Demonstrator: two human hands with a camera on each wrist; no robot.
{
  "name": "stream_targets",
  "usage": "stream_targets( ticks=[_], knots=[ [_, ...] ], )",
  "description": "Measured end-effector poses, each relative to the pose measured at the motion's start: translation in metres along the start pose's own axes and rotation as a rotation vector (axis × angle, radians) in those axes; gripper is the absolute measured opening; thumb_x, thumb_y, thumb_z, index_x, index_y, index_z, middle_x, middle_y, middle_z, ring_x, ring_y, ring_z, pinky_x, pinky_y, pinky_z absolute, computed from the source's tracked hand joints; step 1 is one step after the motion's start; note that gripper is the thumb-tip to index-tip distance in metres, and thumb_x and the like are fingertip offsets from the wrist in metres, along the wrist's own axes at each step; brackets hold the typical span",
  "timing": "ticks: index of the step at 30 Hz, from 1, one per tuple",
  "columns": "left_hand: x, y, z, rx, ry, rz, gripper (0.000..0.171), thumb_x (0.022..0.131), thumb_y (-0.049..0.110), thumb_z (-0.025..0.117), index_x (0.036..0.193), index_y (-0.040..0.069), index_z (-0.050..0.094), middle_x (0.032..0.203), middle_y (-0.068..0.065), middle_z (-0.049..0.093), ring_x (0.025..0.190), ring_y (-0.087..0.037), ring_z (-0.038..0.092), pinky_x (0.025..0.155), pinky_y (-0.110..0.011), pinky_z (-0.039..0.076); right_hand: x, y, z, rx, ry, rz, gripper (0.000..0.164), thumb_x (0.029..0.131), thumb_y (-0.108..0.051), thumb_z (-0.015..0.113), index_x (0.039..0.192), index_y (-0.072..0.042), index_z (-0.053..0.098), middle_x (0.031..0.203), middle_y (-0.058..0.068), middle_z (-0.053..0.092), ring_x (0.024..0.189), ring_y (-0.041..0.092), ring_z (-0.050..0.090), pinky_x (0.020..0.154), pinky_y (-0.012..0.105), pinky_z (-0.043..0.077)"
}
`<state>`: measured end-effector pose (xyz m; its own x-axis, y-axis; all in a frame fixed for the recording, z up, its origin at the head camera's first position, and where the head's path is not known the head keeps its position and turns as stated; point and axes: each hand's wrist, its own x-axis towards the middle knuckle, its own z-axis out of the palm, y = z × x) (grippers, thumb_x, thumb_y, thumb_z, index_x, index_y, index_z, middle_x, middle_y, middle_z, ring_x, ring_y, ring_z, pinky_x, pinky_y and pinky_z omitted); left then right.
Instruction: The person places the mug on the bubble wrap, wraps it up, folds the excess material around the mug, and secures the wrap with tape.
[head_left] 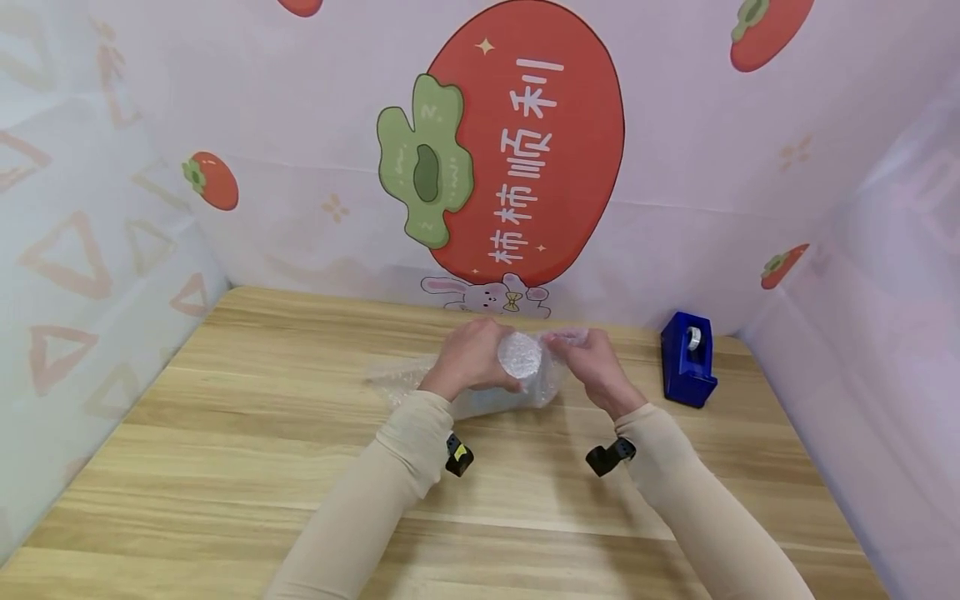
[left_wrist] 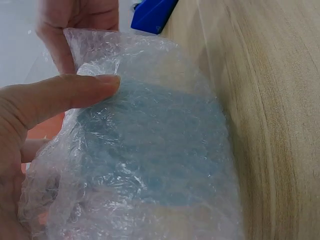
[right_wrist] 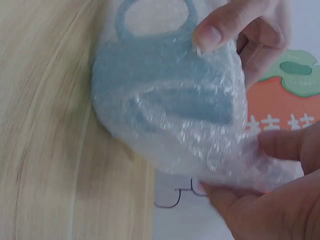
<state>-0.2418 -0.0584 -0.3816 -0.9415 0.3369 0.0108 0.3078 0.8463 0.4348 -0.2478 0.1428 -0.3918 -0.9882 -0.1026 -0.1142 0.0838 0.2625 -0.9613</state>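
Note:
A light blue mug (right_wrist: pixel 145 62) shows through clear bubble wrap (head_left: pixel 520 357); its ring-shaped handle appears at the top of the right wrist view. My left hand (head_left: pixel 471 358) grips the wrapped mug from the left side, its thumb (left_wrist: pixel 95 90) pressing the film in the left wrist view. With thumb and fingers, my right hand (head_left: pixel 596 371) pinches the loose end of the wrap at the mug's right. A flap of wrap trails to the left beneath my left hand. The mug's far side is hidden by wrap and fingers.
A blue tape dispenser (head_left: pixel 686 367) with a roll of tape stands at the back right of the wooden table (head_left: pixel 262 467). Behind the table hangs a pale printed cloth (head_left: pixel 300 108) with a large red persimmon, and similar cloth closes both sides.

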Motion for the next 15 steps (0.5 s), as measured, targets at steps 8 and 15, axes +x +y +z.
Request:
stream_targets(
  ticks=[8,15],
  knots=[
    [-0.0022,0.0020,-0.0001,0.039,0.003,0.012,0.081,0.067,0.045,0.095,0.135,0.012,0.066,0.116,-0.004,0.065,0.103,-0.021,0.056,0.089,-0.039,0.051,0.0006,0.0006,0.0077,0.071,0.025,-0.016,0.027,0.104,-0.002,0.049,0.120,0.015,0.062,0.116,0.022,0.067,0.101,0.019,0.064,0.098,0.039,0.052],
    [-0.0029,0.0043,0.0010,0.057,0.008,0.018,0.079,0.068,0.046,0.093,0.133,0.011,0.067,0.113,-0.004,0.065,0.101,-0.021,0.057,0.088,-0.038,0.051,0.0000,0.0035,0.0070,0.101,-0.010,-0.050,0.028,0.106,-0.005,0.047,0.123,0.016,0.057,0.126,0.027,0.061,0.112,0.025,0.058,0.107,0.046,0.045]
  ],
)
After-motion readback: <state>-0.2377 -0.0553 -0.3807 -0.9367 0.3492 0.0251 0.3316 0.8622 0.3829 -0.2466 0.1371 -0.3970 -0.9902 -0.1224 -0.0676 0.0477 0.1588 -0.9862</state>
